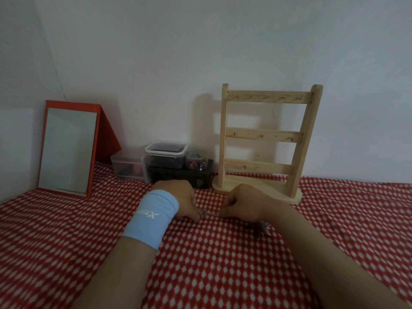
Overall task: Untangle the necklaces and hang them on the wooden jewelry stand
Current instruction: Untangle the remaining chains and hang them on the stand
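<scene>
A thin silver necklace chain (pixel 206 212) stretches between my two hands, low over the red-and-white cloth. My left hand (pixel 181 200), with a light blue wristband, pinches its left end. The chain's right end is pinched by my right hand (pixel 242 205). A small pendant or second tangle (pixel 263 227) lies on the cloth beside my right forearm, partly hidden. The wooden jewelry stand (pixel 264 134) stands upright just behind my right hand, against the wall. Its three hook rails carry nothing.
A red-framed mirror (pixel 66 148) leans at the back left. Clear plastic boxes (pixel 165 152) and a dark box (pixel 185 176) sit between the mirror and the stand. The patterned cloth (pixel 211 264) covers the whole surface. A white wall rises close behind.
</scene>
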Available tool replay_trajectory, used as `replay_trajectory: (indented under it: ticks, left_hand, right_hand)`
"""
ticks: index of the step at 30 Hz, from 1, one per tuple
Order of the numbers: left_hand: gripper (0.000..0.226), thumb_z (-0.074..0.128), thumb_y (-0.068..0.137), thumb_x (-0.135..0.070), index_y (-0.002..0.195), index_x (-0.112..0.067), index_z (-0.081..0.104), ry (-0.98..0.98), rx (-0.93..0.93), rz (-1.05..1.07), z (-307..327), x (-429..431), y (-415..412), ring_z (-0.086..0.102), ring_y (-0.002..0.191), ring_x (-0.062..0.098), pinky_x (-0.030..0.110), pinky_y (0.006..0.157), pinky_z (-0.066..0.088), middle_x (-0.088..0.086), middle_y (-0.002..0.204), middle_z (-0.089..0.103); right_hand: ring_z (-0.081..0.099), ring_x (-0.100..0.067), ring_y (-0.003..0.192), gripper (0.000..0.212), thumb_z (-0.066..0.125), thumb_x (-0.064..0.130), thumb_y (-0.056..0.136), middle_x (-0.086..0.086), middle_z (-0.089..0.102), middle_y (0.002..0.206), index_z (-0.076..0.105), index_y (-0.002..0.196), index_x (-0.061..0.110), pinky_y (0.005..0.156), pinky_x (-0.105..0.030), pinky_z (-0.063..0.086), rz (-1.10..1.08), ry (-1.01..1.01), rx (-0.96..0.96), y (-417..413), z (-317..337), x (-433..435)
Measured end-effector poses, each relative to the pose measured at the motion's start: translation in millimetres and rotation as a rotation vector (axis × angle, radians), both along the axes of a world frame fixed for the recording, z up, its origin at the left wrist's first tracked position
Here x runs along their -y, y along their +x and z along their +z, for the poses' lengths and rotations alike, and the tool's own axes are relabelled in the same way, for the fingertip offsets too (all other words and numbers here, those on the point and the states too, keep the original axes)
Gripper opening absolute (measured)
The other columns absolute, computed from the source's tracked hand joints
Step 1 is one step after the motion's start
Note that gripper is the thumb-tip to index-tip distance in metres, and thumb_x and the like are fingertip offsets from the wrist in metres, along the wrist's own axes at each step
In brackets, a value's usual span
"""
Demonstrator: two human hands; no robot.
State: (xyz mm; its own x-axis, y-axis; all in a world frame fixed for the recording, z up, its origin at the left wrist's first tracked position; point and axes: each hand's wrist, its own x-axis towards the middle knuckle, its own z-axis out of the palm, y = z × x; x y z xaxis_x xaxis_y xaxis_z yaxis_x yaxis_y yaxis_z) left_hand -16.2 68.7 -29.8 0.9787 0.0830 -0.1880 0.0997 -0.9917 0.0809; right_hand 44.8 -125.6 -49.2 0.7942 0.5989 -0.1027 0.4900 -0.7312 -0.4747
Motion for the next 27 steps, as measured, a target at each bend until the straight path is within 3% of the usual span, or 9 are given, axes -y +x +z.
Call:
replay_trajectory:
  ticks: [4, 7, 10, 14, 18, 23, 27]
  left_hand:
    - [0.022, 0.079, 0.077, -0.04, 0.097, -0.033, 0.075, -0.086, 0.012, -0.053, -2.1, -3.5, -1.3, 0.061, 0.102, 0.008, 0.032, 0.099, 0.048, -0.018, 0.104, 0.067]
    - [0.019, 0.081, 0.076, -0.032, 0.089, -0.03, 0.068, -0.256, 0.067, -0.109, -3.3, 2.1, -0.7, 0.059, 0.089, 0.006, 0.024, 0.084, 0.051, -0.015, 0.092, 0.061]
    - [0.022, 0.082, 0.074, -0.038, 0.085, -0.024, 0.069, -0.214, 0.057, -0.116, -7.1, 9.4, 1.5, 0.062, 0.088, 0.01, 0.027, 0.082, 0.053, -0.009, 0.092, 0.066]
    - [0.026, 0.079, 0.078, -0.036, 0.093, -0.016, 0.075, -0.207, 0.055, -0.061, -12.9, 6.8, 5.9, 0.063, 0.097, 0.014, 0.028, 0.09, 0.052, -0.003, 0.103, 0.07]
    - [0.015, 0.071, 0.085, -0.032, 0.092, -0.02, 0.075, -0.2, 0.082, -0.087, -13.7, 3.8, 5.6, 0.065, 0.094, 0.015, 0.035, 0.091, 0.054, -0.005, 0.1, 0.07]
    - [0.007, 0.067, 0.085, -0.027, 0.081, -0.033, 0.066, -0.391, 0.25, -0.118, -10.9, -3.0, 1.4, 0.06, 0.087, 0.006, 0.026, 0.085, 0.051, -0.015, 0.091, 0.063]
    - [0.014, 0.06, 0.089, -0.018, 0.082, -0.029, 0.063, -0.664, 0.366, -0.078, -10.2, 2.2, 4.4, 0.06, 0.082, 0.008, 0.024, 0.077, 0.048, -0.01, 0.085, 0.064]
  right_hand:
    - [0.062, -0.002, 0.091, 0.018, 0.071, 0.041, 0.092, 0.014, 0.073, 0.1, 0.079, 0.101, 0.028, 0.091, -0.027, 0.053, 0.024, -0.072, 0.084, -2.9, 3.6, 1.1]
    - [0.063, -0.004, 0.089, 0.022, 0.07, 0.045, 0.091, 0.012, 0.074, 0.097, 0.079, 0.101, 0.029, 0.086, -0.027, 0.055, 0.027, -0.134, 0.17, -3.5, 4.9, -1.9]
    - [0.059, -0.008, 0.086, 0.027, 0.068, 0.051, 0.088, 0.008, 0.07, 0.092, 0.079, 0.096, 0.027, 0.08, -0.029, 0.053, 0.083, -0.111, 0.299, -5.8, -1.4, -9.1]
    - [0.057, -0.004, 0.084, 0.022, 0.074, 0.039, 0.089, 0.007, 0.071, 0.101, 0.081, 0.103, 0.024, 0.071, -0.014, 0.043, 0.176, -0.019, 0.256, -10.6, -8.5, -16.9]
    - [0.056, -0.005, 0.082, 0.016, 0.069, 0.032, 0.095, 0.004, 0.068, 0.098, 0.078, 0.098, 0.02, 0.066, -0.01, 0.04, 0.141, 0.018, 0.259, -9.1, -15.5, -19.2]
    - [0.055, -0.003, 0.092, 0.009, 0.055, 0.025, 0.103, 0.012, 0.061, 0.101, 0.063, 0.103, 0.027, 0.074, -0.01, 0.04, 0.017, 0.267, 0.176, -8.6, -16.4, -20.8]
    - [0.063, -0.01, 0.088, 0.01, 0.062, 0.026, 0.096, 0.007, 0.067, 0.091, 0.065, 0.087, 0.028, 0.082, -0.029, 0.05, -0.015, 0.502, 0.019, -9.8, -7.4, -21.1]
